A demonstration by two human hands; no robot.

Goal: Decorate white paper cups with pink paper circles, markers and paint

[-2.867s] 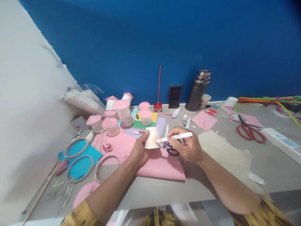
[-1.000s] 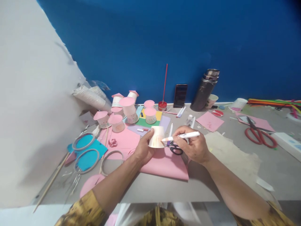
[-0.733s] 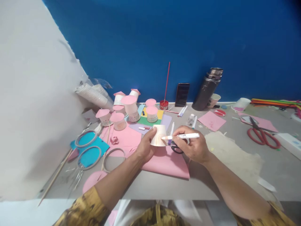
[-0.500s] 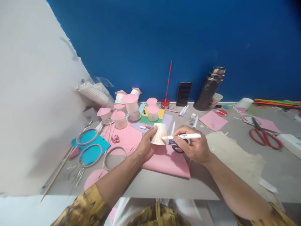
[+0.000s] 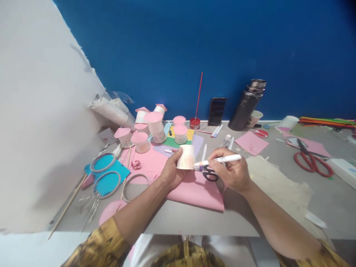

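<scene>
My left hand (image 5: 172, 172) grips a white paper cup (image 5: 185, 155) turned upside down, the thumb along its left side. Faint peach strokes mark the cup's lower front. In my right hand (image 5: 233, 171) is a white acrylic marker (image 5: 222, 159), its peach tip pointing left, close to the cup's right edge; I cannot tell whether it touches. Beneath the marker lie black-handled scissors (image 5: 210, 175) on folded pink paper (image 5: 197, 196). Behind the cup stand several upside-down paper cups with pink paper tops (image 5: 153, 118).
Red-handled scissors (image 5: 313, 163) and a white power strip (image 5: 343, 170) lie at right. A dark flask (image 5: 247, 105) and a phone (image 5: 217, 111) stand by the blue wall. Grey rings (image 5: 106, 184) lie on blue paper at left, near stacked white cups (image 5: 111, 113).
The marker tip has moved from the cup's front to its right edge, and my right hand has shifted slightly right. The cup has turned a little in my left hand. Earlier, the whole view shifted.
</scene>
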